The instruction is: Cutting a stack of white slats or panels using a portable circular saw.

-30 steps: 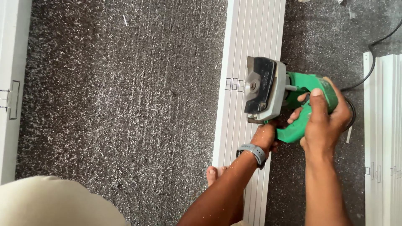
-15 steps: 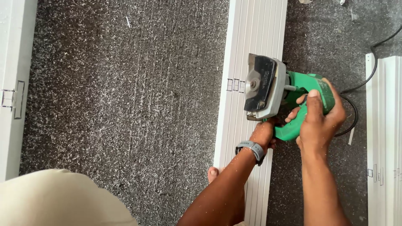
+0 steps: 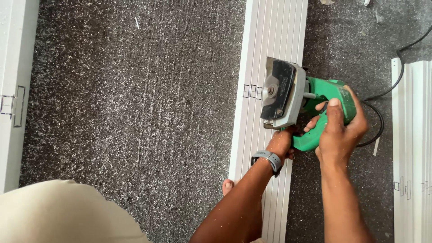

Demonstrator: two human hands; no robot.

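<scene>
Since 1 second ago the green circular saw (image 3: 306, 105) has barely shifted across the white ribbed panel (image 3: 270, 54) on the floor, right hand (image 3: 339, 130) wrapped around its handle, left hand (image 3: 281, 141) seemingly gripping underneath, so the cut looks slow.

Grey wristwatch (image 3: 268, 159), bare forearms, beige garment (image 3: 63, 213)
</scene>
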